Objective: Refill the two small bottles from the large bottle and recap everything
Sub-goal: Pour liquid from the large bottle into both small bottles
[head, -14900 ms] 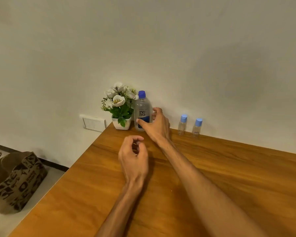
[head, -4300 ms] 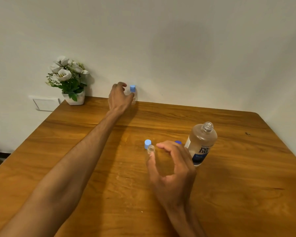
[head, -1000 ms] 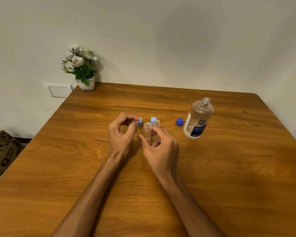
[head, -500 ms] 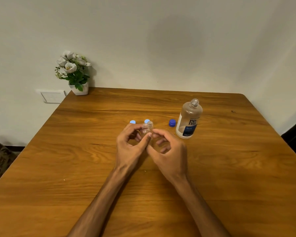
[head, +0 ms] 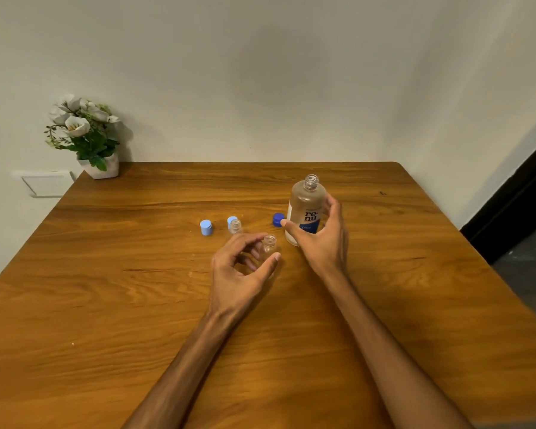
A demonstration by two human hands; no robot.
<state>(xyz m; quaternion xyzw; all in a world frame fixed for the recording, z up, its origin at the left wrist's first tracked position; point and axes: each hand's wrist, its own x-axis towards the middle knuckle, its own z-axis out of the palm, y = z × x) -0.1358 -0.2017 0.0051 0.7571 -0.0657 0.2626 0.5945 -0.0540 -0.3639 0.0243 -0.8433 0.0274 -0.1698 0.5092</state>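
The large clear bottle (head: 307, 209) with a blue label stands uncapped right of the table's centre. My right hand (head: 322, 239) wraps round it, thumb on its left side and fingers on its right. Its dark blue cap (head: 278, 219) lies just to its left. My left hand (head: 242, 274) holds one uncapped small clear bottle (head: 270, 243) upright between thumb and fingers. The other small bottle (head: 235, 226) stands uncapped behind it, a light blue cap (head: 231, 220) right behind it. A second light blue cap (head: 206, 227) sits further left.
All of this is on a wooden table (head: 136, 289) against a white wall. A white pot of artificial flowers (head: 87, 140) stands at the far left corner. A wall socket plate (head: 47, 182) is beside the table's left edge.
My right hand has left the small bottle and reached right to the large bottle. The small bottle stays in my left hand, which has moved it slightly right.
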